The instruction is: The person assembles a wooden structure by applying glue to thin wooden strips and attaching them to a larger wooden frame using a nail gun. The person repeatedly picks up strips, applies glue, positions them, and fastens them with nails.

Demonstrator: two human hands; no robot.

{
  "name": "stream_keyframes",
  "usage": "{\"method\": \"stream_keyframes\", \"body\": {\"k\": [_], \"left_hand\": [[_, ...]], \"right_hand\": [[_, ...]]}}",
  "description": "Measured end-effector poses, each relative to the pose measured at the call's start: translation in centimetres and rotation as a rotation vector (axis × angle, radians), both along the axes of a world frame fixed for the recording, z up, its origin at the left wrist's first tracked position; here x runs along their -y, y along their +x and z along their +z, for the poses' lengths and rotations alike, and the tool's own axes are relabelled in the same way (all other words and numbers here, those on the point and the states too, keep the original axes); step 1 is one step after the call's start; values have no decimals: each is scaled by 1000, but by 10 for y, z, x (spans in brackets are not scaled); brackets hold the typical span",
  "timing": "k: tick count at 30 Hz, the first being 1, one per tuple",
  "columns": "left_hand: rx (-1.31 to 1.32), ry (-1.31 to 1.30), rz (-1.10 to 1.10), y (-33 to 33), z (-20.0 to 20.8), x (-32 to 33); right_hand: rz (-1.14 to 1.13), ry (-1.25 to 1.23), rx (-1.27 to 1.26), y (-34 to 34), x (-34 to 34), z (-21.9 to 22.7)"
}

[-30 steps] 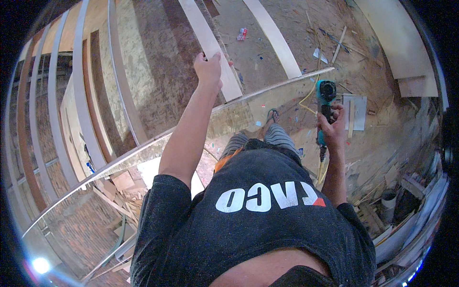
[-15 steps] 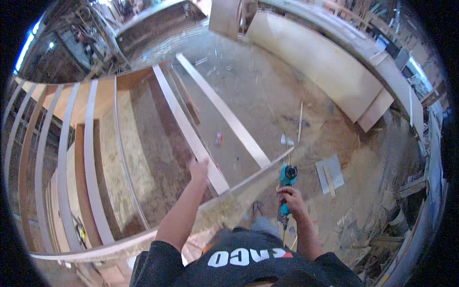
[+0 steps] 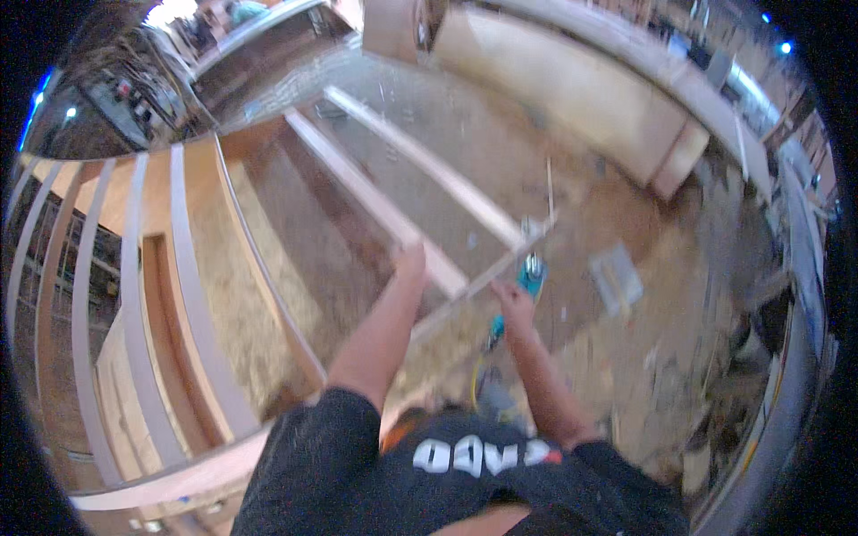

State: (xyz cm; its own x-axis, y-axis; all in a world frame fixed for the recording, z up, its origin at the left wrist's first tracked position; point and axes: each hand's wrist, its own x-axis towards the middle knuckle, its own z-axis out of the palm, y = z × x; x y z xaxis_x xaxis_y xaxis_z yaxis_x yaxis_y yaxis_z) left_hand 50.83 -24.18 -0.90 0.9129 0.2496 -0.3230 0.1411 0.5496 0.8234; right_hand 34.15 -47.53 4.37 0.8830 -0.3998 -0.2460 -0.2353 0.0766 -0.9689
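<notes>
My left hand (image 3: 409, 258) is closed at the left edge of a pale wooden slat (image 3: 357, 183), near its close end; motion blur softens the fingers. The slat runs away from me across a large wooden frame, whose near rail (image 3: 500, 265) passes in front of me. In my right hand (image 3: 516, 309) is a teal corded power tool (image 3: 533, 272), just right of that rail, its metallic head pointing away from me. My fingers wrap its body and hide part of it. A second pale slat (image 3: 438, 170) lies farther right, roughly parallel to the first.
Several more slats (image 3: 136, 295) cross the frame on the left. Large plywood sheets (image 3: 572, 85) lean at the far right. A light square piece (image 3: 616, 278) lies on the floor to the right, and scrap wood (image 3: 760, 348) is piled near the right edge. A yellow cord (image 3: 475, 380) hangs beside my legs.
My view has shifted. The power tool in my right hand has moved forward and closer to the frame's rail. My left hand stays at the slat, its arm reaching farther forward.
</notes>
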Motion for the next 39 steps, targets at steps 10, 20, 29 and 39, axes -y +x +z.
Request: {"method": "stream_keyframes", "body": {"k": [10,20,29,39], "left_hand": [[-194,-22,-35,-14,76,52],[-138,57,33,-22,84,57],[-161,44,-18,-17,73,46],[-263,258,-107,-39,89,55]], "right_hand": [[-48,-277,-263,-12,-8,17],[27,-222,-398,1,-8,17],[91,-149,-388,2,-8,9],[73,-91,-399,7,-10,13]]}}
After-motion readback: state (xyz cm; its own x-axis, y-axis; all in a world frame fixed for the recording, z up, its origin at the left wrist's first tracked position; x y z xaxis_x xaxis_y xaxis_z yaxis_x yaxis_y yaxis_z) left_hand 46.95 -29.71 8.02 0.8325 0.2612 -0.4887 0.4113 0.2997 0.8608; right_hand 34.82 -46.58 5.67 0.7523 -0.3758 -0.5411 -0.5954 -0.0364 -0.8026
